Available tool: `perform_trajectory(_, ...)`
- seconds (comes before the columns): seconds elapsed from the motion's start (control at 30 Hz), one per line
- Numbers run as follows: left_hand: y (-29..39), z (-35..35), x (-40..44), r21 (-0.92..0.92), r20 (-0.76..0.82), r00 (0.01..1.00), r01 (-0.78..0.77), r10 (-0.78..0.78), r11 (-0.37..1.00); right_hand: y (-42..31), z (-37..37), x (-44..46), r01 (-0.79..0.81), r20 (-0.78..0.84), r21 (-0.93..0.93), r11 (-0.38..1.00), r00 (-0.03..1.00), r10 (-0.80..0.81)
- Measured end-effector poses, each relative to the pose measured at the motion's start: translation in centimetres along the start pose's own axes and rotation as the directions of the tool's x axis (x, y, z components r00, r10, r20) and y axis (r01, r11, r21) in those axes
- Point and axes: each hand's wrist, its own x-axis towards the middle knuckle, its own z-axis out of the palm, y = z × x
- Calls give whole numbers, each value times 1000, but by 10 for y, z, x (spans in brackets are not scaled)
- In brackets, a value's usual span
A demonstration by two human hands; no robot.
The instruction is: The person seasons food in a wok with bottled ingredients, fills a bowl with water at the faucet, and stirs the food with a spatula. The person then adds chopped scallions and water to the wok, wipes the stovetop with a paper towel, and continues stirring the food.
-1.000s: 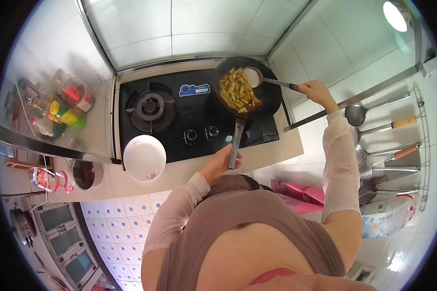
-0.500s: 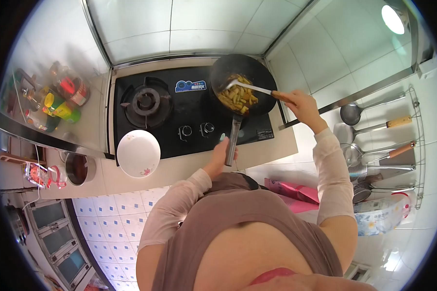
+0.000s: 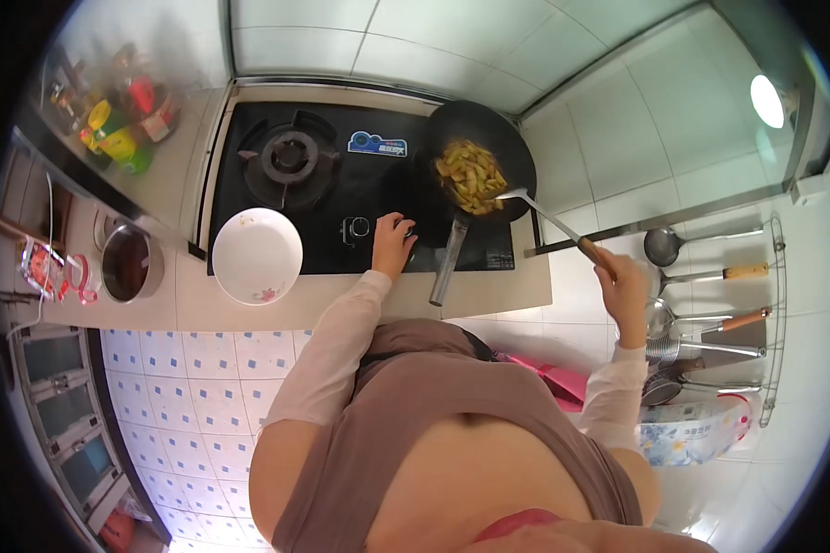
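Observation:
My left hand [image 3: 393,247] is closed around the right stove knob [image 3: 409,232], which its fingers mostly hide. In my right hand [image 3: 623,288] is the wooden-ended handle of a metal spatula [image 3: 555,222]. The spatula's blade rests at the near right edge of the food, inside a black wok [image 3: 516,152]. Yellow-brown cooked pieces [image 3: 470,173] lie heaped in the wok, which sits on the right burner. Its long handle [image 3: 448,263] points toward me, with no hand on it. To the left of my left hand stands a white bowl [image 3: 257,258] with a floral pattern.
The left burner [image 3: 290,158] is bare on the black cooktop [image 3: 350,194]. A metal pot [image 3: 131,265] stands at the counter's left. Bottles [image 3: 124,138] sit behind glass. Ladles and strainers hang from a wall rack [image 3: 776,313] at right.
My left hand has let go of the wok handle and moved left onto the stove knob. My right hand has drawn the spatula back toward the wok's near right side.

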Motion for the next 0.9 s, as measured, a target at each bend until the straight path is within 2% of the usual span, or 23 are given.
perform_trajectory(0.1, -7, 2, 0, -39, -23, 1000, -8, 7, 999, 1, 19, -18, -97, -38, 115, 989, 994, 102)
perform_trajectory(0.4, -12, 0, -5, -90, -85, 995, -63, 55, 994, -21, 27, -14, -183, -43, 169, 969, 980, 193)
perform_trajectory(0.5, -15, -1, -5, -96, -77, 996, -52, 45, 994, -20, 33, -7, -120, -76, 169, 978, 988, 134)
perform_trajectory(0.9, -23, 1, -8, -99, -70, 996, -57, 50, 993, -47, 35, 11, -111, -40, 114, 987, 992, 116)
